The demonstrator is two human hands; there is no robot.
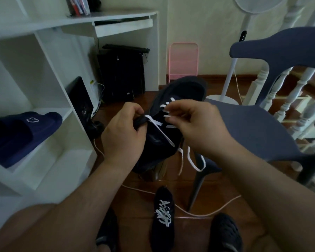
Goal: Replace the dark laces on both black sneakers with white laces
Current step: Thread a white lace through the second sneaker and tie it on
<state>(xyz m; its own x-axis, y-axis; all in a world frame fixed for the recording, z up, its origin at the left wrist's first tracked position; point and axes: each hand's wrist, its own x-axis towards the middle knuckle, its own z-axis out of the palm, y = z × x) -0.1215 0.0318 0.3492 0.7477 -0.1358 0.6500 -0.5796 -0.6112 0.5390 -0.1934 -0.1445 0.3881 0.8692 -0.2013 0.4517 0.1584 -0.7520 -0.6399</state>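
Mid-frame, the left hand [122, 131] grips the second sneaker [173, 110] while the right hand [195, 124] pinches the white lace [160, 131] tip, seemingly for threading the next eyelet; the other sneaker [163, 213] at lower centre looks finished

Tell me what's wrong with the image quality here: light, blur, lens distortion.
Head view: dim indoor light, so the black sneaker in the hands loses detail; only its white lace stands out. The wide lens bends the white shelf and the blue chair near the edges. Both forearms at the bottom look soft and stretched.
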